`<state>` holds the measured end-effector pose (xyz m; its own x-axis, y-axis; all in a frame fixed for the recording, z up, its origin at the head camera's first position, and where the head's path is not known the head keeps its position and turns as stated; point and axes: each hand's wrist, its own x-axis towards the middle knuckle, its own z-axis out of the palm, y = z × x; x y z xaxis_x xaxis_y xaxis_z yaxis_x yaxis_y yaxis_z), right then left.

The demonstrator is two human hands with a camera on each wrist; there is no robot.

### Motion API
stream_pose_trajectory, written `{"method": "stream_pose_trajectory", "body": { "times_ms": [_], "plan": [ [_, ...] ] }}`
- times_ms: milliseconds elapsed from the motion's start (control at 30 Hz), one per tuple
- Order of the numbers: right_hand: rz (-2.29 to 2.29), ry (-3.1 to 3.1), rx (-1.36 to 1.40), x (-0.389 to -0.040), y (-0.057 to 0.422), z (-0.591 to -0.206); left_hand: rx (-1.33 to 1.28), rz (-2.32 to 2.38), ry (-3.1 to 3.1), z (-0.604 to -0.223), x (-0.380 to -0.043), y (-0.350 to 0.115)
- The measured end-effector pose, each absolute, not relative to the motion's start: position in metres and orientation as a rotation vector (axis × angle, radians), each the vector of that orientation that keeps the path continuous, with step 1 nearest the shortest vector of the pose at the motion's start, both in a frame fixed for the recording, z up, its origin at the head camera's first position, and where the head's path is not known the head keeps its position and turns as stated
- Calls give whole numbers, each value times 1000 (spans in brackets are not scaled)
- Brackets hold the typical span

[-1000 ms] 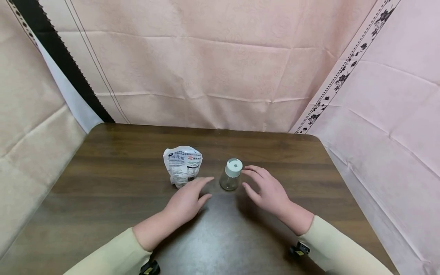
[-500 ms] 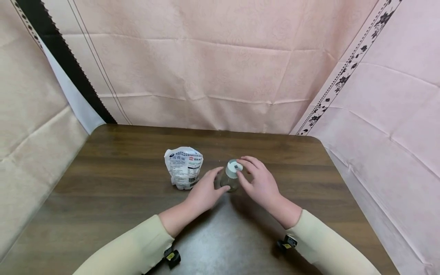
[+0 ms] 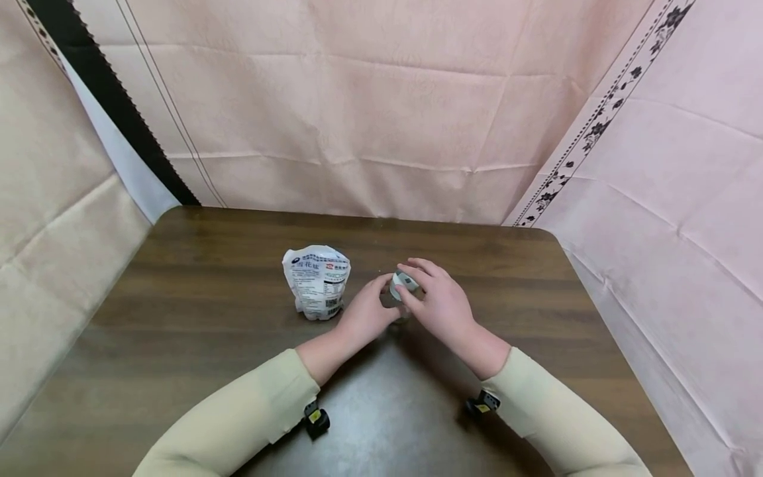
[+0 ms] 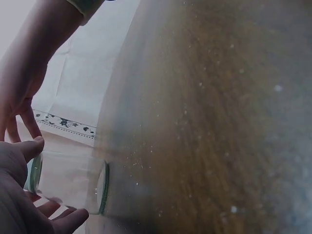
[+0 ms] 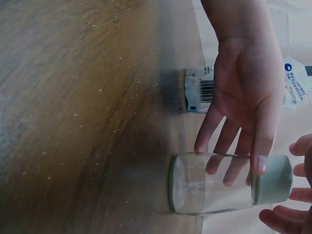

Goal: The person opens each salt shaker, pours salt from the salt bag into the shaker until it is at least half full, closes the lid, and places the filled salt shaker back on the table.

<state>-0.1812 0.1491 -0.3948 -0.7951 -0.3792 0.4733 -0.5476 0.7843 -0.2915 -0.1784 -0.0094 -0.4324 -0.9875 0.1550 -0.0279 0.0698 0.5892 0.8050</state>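
Observation:
A clear glass jar with a pale green lid stands upright on the table. My left hand holds the jar's body, its thumb on the near side by the neck and its fingers behind the glass. From the right, my right hand arches loosely over the lid with bent, spread fingers. In the right wrist view its fingertips stay just off the lid or barely at it. No contents show in the glass. To the left of the left hand stands a white printed pouch.
The dark wooden table has rounded far corners. Pale pink cloth hangs behind it and along both sides. A small black device sits at the left cuff, another at the right.
My left hand has moved rightward from beside the pouch and closed around the jar. My right hand has shifted left so that its fingers are over the lid.

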Motion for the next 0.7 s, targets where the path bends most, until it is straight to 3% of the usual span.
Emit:
{"method": "stream_pose_trajectory", "body": {
  "times_ms": [700],
  "plan": [
    [514, -2805, 590, -182, 133, -377, 236, 1489, 2509, -436, -193, -14]
  ]
}}
